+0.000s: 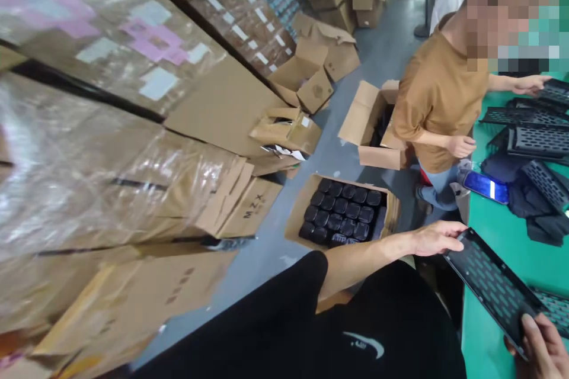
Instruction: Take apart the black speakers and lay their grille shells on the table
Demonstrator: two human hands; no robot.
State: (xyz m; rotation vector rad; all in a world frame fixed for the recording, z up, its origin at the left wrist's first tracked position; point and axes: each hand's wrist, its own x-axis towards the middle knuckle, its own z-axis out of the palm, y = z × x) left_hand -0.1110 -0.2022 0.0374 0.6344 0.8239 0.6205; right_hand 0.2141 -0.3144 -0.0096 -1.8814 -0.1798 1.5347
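A black perforated panel, long and flat with rows of slots, is held between my two hands over the edge of the green table. My left hand pinches its far left end, thumb on top. Around its near right end, my right hand is closed, partly cut off by the frame. Green shows through the slots. Another slotted black panel lies on the table beside my right hand.
A co-worker in a brown shirt stands at the table by more black panels and a blue-screened phone. An open carton of black packed items sits on the floor. Wrapped carton stacks line the left.
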